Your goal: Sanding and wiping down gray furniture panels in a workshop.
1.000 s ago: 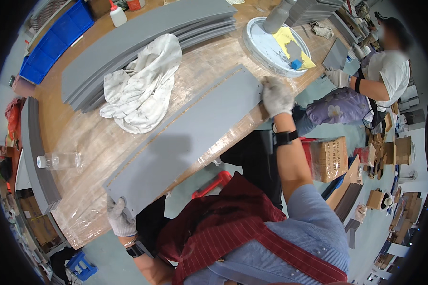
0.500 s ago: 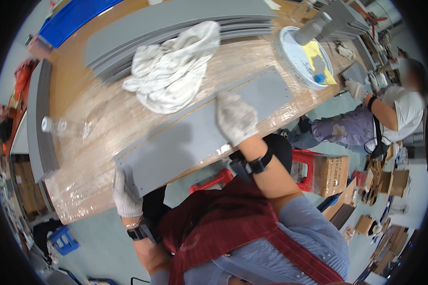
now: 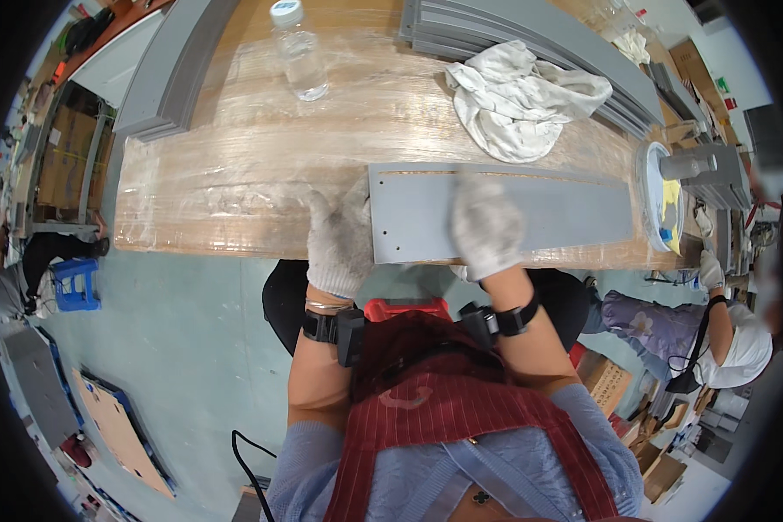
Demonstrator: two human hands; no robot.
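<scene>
A long grey board [image 3: 574, 209] lies flat along the table's near edge. It has small holes at its left end and a thin brownish groove along its far side. My left hand [image 3: 339, 239], in a white knitted glove, rests against the board's left end, thumb spread away from the fingers. Over the left half of the board is my right hand [image 3: 489, 228], also gloved and smeared by motion. Its fingers are blurred, and whether anything is under them I cannot make out. Beyond the board lies a crumpled white cloth [image 3: 526, 104].
Grey boards are stacked at the back [image 3: 531, 35] and far left [image 3: 170, 74]. A clear bottle [image 3: 300, 56] stands on the film-wrapped table [image 3: 235, 157]. To the right, a white round lid [image 3: 652, 187] bears a grey bottle [image 3: 687, 165]. A co-worker [image 3: 731, 339] sits further right.
My view has swung left, so the board now appears nearly level. My right hand has moved along the board toward its left end. The left hand stays at that end.
</scene>
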